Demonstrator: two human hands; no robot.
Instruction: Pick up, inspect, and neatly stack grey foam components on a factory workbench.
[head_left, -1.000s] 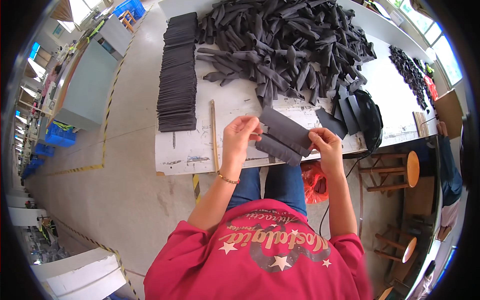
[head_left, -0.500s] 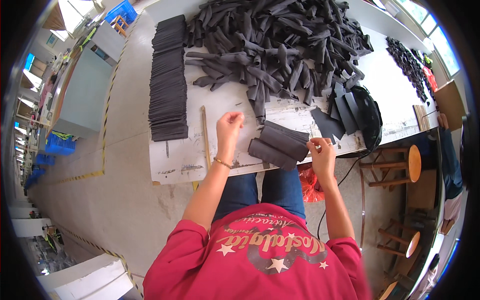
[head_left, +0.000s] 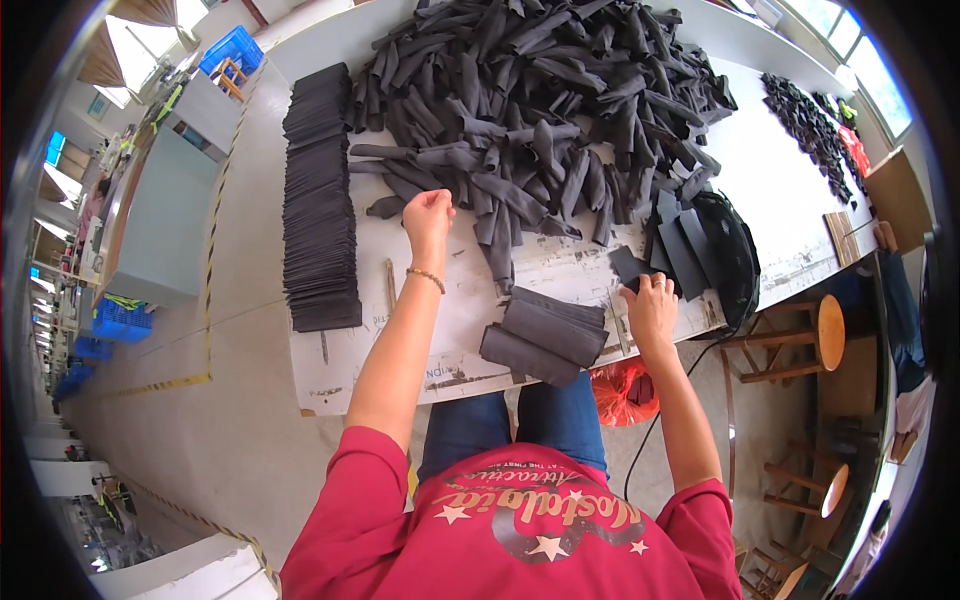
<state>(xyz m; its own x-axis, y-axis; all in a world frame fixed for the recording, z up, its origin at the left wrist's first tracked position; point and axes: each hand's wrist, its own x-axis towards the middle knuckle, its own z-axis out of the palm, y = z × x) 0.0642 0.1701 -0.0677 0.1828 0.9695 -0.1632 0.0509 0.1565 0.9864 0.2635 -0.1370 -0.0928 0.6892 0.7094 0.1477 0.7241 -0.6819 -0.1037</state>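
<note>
Two hands reaching apart over a white worktable (head_left: 440, 330) of dark fabric pieces.

The left hand (head_left: 428, 215) is curling loosely at the near edge of the big heap of rolled strips (head_left: 540, 110), seemingly gripping nothing, though its fingertips are hidden. The right hand (head_left: 650, 305) is pressing on a flat dark piece (head_left: 628, 265), fingers together, while a small folded stack (head_left: 545, 335) is lying between both arms.
</note>
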